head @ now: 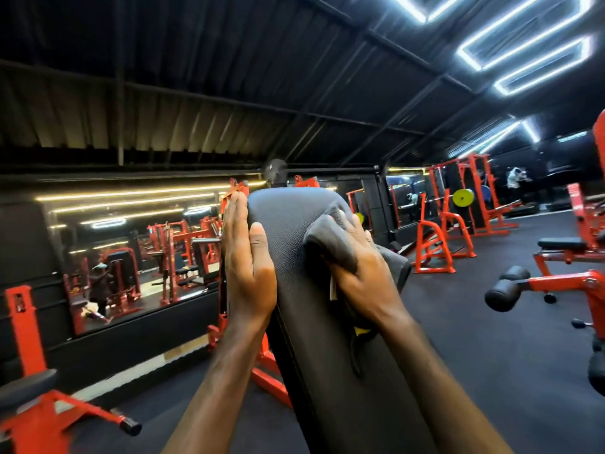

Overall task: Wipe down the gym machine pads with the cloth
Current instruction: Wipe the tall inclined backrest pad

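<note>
A long black padded backrest [288, 231] rises at a slant in front of me, on a red frame. My left hand [247, 260] lies flat against the pad's left edge, fingers straight and together, thumb resting on the pad's face. My right hand [361, 273] presses a dark grey cloth [330, 240] onto the upper right part of the pad, fingers spread over it. Part of the cloth hangs off the pad's right side below my hand.
A red machine with a black seat [29, 417] stands at the lower left. A red bench with black roller pads [510, 286] is to the right. Red racks [458, 208] line the back, and a mirror wall [131, 250] runs along the left. The floor is black rubber.
</note>
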`<state>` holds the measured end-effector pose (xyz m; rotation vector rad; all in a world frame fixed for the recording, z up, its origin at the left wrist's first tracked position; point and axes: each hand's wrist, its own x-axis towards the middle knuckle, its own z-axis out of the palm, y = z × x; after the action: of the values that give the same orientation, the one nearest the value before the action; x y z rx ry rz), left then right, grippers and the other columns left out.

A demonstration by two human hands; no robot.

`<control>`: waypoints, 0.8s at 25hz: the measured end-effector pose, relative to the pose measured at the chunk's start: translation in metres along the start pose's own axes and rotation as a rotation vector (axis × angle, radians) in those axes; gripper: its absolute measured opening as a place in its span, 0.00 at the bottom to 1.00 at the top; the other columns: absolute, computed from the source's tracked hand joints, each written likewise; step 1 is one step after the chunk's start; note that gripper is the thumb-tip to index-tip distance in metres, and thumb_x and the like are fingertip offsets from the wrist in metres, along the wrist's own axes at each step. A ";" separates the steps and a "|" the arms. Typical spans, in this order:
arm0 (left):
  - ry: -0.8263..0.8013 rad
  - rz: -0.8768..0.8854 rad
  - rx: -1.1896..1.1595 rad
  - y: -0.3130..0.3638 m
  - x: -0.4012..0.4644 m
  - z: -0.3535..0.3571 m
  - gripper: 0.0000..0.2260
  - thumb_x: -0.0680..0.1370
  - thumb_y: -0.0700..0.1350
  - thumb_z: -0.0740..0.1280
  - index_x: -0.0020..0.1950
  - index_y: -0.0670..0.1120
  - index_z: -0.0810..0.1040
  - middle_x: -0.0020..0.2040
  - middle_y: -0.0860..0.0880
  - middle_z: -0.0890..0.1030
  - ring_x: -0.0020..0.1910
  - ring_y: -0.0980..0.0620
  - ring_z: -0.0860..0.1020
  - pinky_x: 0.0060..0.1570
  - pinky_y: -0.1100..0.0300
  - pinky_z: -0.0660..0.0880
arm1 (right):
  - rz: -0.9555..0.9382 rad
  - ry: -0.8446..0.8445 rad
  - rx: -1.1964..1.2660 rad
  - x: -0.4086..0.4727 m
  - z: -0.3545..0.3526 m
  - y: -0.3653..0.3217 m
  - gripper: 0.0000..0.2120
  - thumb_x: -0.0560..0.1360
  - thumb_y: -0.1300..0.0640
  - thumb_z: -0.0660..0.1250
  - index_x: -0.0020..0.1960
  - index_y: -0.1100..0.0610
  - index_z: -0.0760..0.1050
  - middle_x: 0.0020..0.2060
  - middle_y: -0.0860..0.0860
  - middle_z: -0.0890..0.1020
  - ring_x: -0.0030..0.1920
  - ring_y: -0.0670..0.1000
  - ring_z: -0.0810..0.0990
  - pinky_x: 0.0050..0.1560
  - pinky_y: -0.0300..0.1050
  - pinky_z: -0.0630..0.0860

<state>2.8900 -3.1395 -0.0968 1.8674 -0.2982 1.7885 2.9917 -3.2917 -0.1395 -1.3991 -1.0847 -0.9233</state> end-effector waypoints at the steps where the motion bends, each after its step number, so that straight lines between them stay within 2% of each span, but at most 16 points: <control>1: 0.001 -0.003 0.008 0.001 -0.001 0.000 0.24 0.88 0.45 0.54 0.85 0.44 0.61 0.85 0.51 0.61 0.84 0.57 0.56 0.84 0.51 0.54 | -0.077 -0.049 0.024 0.005 -0.003 0.004 0.32 0.80 0.52 0.70 0.82 0.52 0.65 0.82 0.46 0.63 0.84 0.47 0.53 0.84 0.55 0.53; 4: -0.013 -0.008 0.020 0.003 -0.001 -0.001 0.24 0.88 0.44 0.54 0.85 0.44 0.60 0.86 0.49 0.60 0.84 0.57 0.56 0.84 0.53 0.53 | -0.084 -0.067 0.017 0.049 -0.009 0.016 0.32 0.80 0.54 0.69 0.82 0.54 0.65 0.83 0.48 0.63 0.84 0.48 0.55 0.83 0.57 0.55; 6: -0.007 -0.022 0.041 0.009 -0.006 -0.001 0.24 0.88 0.44 0.54 0.86 0.44 0.58 0.86 0.50 0.58 0.85 0.58 0.54 0.84 0.54 0.52 | 0.050 0.015 -0.007 0.052 -0.011 0.024 0.31 0.80 0.51 0.68 0.81 0.53 0.67 0.82 0.49 0.65 0.83 0.48 0.59 0.82 0.56 0.59; 8: 0.002 -0.036 0.070 0.012 -0.013 0.000 0.25 0.88 0.45 0.55 0.86 0.43 0.56 0.87 0.50 0.56 0.85 0.57 0.52 0.85 0.55 0.50 | 0.165 0.072 -0.019 0.018 -0.010 0.017 0.32 0.78 0.53 0.69 0.82 0.52 0.67 0.82 0.49 0.65 0.83 0.49 0.60 0.82 0.56 0.59; 10: 0.013 -0.026 0.078 0.013 -0.019 0.002 0.26 0.88 0.45 0.55 0.86 0.43 0.55 0.87 0.49 0.55 0.86 0.56 0.51 0.85 0.54 0.49 | 0.059 0.015 -0.015 -0.022 -0.006 0.010 0.35 0.76 0.59 0.70 0.81 0.49 0.66 0.82 0.49 0.64 0.84 0.50 0.57 0.84 0.56 0.56; 12: 0.020 -0.020 0.085 0.011 -0.019 0.003 0.26 0.88 0.45 0.54 0.86 0.43 0.55 0.87 0.49 0.54 0.86 0.56 0.51 0.85 0.54 0.49 | -0.104 -0.040 0.024 -0.009 -0.010 0.011 0.36 0.75 0.64 0.70 0.82 0.52 0.66 0.82 0.50 0.64 0.84 0.49 0.56 0.84 0.55 0.55; 13: 0.013 -0.015 0.092 0.011 -0.018 0.003 0.26 0.88 0.45 0.54 0.86 0.43 0.55 0.87 0.49 0.54 0.86 0.57 0.50 0.85 0.56 0.48 | -0.127 -0.045 0.025 0.011 -0.010 0.016 0.36 0.76 0.64 0.71 0.82 0.53 0.66 0.82 0.50 0.64 0.84 0.49 0.56 0.84 0.55 0.56; 14: 0.008 -0.011 0.098 0.012 -0.017 0.004 0.26 0.88 0.45 0.54 0.86 0.43 0.54 0.87 0.49 0.53 0.86 0.57 0.50 0.84 0.58 0.47 | -0.105 -0.043 0.019 0.031 -0.008 0.022 0.34 0.77 0.63 0.71 0.81 0.54 0.67 0.82 0.50 0.66 0.83 0.48 0.58 0.83 0.56 0.58; 16: -0.010 -0.030 0.113 0.014 -0.019 0.003 0.26 0.89 0.45 0.54 0.87 0.43 0.53 0.87 0.49 0.52 0.86 0.57 0.48 0.83 0.62 0.45 | 0.056 0.063 0.018 0.051 -0.007 0.034 0.30 0.78 0.55 0.71 0.79 0.54 0.70 0.78 0.50 0.71 0.79 0.49 0.68 0.78 0.56 0.66; 18: -0.003 -0.039 0.109 0.016 -0.025 0.003 0.27 0.88 0.46 0.54 0.87 0.43 0.51 0.87 0.49 0.50 0.86 0.57 0.47 0.84 0.59 0.45 | 0.278 0.151 0.021 0.031 -0.008 0.030 0.31 0.78 0.46 0.69 0.79 0.54 0.71 0.75 0.51 0.76 0.75 0.52 0.74 0.74 0.56 0.71; 19: 0.000 -0.038 0.104 0.016 -0.027 0.003 0.27 0.88 0.46 0.54 0.87 0.43 0.51 0.88 0.50 0.49 0.86 0.57 0.47 0.85 0.57 0.45 | 0.281 0.163 0.014 0.010 -0.008 0.021 0.31 0.78 0.47 0.70 0.79 0.53 0.70 0.76 0.51 0.75 0.77 0.52 0.72 0.76 0.56 0.69; 20: 0.004 -0.038 0.107 0.015 -0.029 0.004 0.27 0.88 0.47 0.54 0.87 0.43 0.51 0.88 0.50 0.49 0.86 0.57 0.47 0.85 0.54 0.46 | 0.202 0.148 -0.009 -0.010 -0.006 0.015 0.31 0.79 0.50 0.71 0.80 0.53 0.68 0.78 0.49 0.72 0.80 0.51 0.68 0.80 0.55 0.65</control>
<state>2.8829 -3.1594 -0.1213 1.9290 -0.1681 1.8144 3.0040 -3.2986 -0.1523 -1.3961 -0.8139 -0.8705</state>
